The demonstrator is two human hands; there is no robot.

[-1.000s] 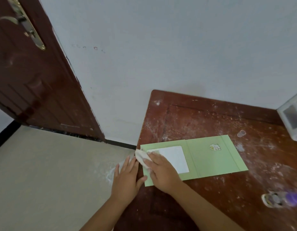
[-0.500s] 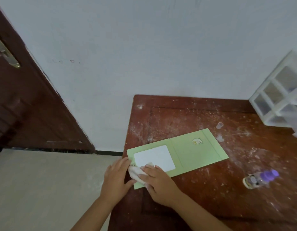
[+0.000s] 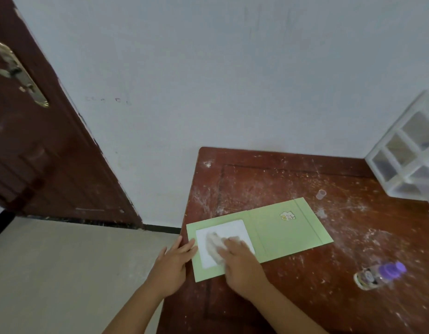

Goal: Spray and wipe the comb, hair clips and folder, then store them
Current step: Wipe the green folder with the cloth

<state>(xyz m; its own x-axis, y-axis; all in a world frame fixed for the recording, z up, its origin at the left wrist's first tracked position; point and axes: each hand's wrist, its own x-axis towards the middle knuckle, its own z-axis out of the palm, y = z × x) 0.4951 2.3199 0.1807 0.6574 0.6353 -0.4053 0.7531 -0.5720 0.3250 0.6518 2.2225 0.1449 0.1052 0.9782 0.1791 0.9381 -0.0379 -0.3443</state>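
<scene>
My right hand (image 3: 242, 267) presses a crumpled white cloth (image 3: 214, 247) down onto the folder (image 3: 280, 231), fingers bent over the near part of the wad so that it bunches out ahead of my fingertips. The cloth sits on the white square panel (image 3: 232, 231) at the left end of the folder. My left hand (image 3: 171, 266) lies flat with the fingers straight and together, holding nothing, its fingertips touching the folder's left edge at the corner of the table (image 3: 293, 179).

The folder is pale green and lies open and flat on the table's left front part, running at a slant from near my hands up toward the right. A small sticker (image 3: 287, 216) shows on its right half, near the top edge.

The table is dark reddish wood, scuffed and dusted with white marks. Just past the folder's far right corner stands a small clear cap (image 3: 320, 194). A small bottle with a purple top (image 3: 379, 276) lies on its side to the right of the folder, well apart from it. A white drawer unit (image 3: 406, 153) with clear fronts stands at the table's right rear, against the pale wall (image 3: 232, 80).

To the left of the table is a light floor (image 3: 64, 273), and beyond it a dark brown door (image 3: 40, 153) with a brass handle plate (image 3: 20, 73).
</scene>
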